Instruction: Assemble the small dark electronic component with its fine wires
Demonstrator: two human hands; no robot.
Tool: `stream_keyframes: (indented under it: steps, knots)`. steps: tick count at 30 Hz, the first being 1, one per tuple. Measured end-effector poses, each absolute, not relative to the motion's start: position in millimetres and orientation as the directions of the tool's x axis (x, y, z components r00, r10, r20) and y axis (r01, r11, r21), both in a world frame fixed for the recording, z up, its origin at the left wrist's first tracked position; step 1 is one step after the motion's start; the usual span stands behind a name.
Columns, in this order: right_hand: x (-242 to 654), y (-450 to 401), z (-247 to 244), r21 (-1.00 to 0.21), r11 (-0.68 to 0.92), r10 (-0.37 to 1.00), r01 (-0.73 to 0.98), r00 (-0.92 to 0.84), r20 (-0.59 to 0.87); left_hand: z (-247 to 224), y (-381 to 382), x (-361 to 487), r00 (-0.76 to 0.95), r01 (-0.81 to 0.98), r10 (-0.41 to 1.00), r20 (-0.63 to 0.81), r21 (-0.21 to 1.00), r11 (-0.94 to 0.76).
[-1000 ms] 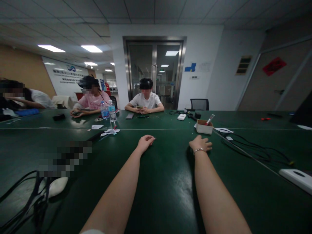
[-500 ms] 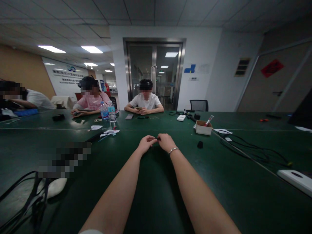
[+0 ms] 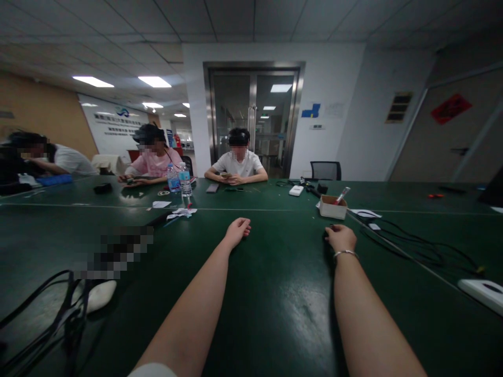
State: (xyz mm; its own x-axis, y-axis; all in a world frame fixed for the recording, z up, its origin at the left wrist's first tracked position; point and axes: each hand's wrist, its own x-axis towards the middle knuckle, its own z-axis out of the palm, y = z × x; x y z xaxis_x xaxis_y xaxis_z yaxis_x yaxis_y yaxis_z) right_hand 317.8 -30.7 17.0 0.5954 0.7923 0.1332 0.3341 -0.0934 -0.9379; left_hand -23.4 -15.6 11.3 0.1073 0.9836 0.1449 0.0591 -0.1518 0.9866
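My left hand rests over the middle of the green table, its fingers curled closed; what they hold, if anything, is hidden. Farther right, my right hand, with a silver bracelet at the wrist, has its fingers pinched together by a small dark object, mostly hidden by the fingers. Just behind my right hand stands a small cardboard box with a clear tube-like item leaning in it.
Two water bottles and crumpled paper lie beyond my left hand. Black cables run at the right; more cables and a white rounded object are at the left. Several people sit across the table.
My right hand has moved from beside my left hand to the right, where the small black object lay. My left hand stays near its place, fingers more curled. The view has shifted slightly.
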Motion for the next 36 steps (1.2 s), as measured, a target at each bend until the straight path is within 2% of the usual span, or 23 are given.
stream_keyframes:
  steps: [3,6,8,11,15,21,25,28,32,36]
  knots:
    - [302.2,-23.0,16.5,-0.964,-0.138,0.769,0.227,0.638,0.04,12.9,-16.1,-21.2,0.115,0.045,0.985,0.126,0.99,-0.132]
    - [279.9,-18.2,17.0,-0.976,-0.101,0.825,0.193,0.565,0.027,12.6,-15.3,-18.5,0.108,0.049,0.986,0.125,0.99,-0.131]
    - [255.2,-16.4,16.9,-0.992,-0.059,0.903,0.113,0.43,-0.005,11.2,-14.6,-17.2,0.113,0.07,0.984,0.139,0.987,-0.148]
    - [205.8,-15.3,15.5,-1.0,-0.018,0.99,-0.005,0.138,-0.018,7.4,-12.7,-15.6,0.158,0.14,0.967,0.199,0.965,-0.221]
    - [149.6,-16.0,11.1,-0.997,-0.014,0.985,-0.073,-0.17,-0.001,1.0,-8.6,-13.3,0.251,0.226,0.92,0.3,0.906,-0.358]
    - [132.8,-14.6,5.5,-0.994,-0.006,0.982,-0.106,-0.189,0.014,3.7,-9.6,-7.3,0.141,0.363,0.913,0.382,0.838,-0.406]
    - [132.9,-12.2,4.1,-1.0,0.002,0.984,-0.02,-0.18,0.006,16.2,-21.1,-1.5,0.115,0.579,0.892,0.438,0.7,-0.418]
    - [131.7,-12.6,3.6,-0.979,0.074,0.986,0.189,-0.159,0.044,23.9,-30.6,2.0,0.144,0.659,0.878,0.456,0.618,-0.429]
    - [129.1,-16.3,4.7,-0.875,0.179,0.984,0.45,-0.084,0.158,28.4,-36.1,3.6,0.191,0.753,0.857,0.478,0.489,-0.44]
    - [126.7,-18.9,7.3,-0.805,0.264,0.964,0.532,-0.107,0.245,29.8,-33.4,0.5,0.148,0.745,0.854,0.5,0.512,-0.428]
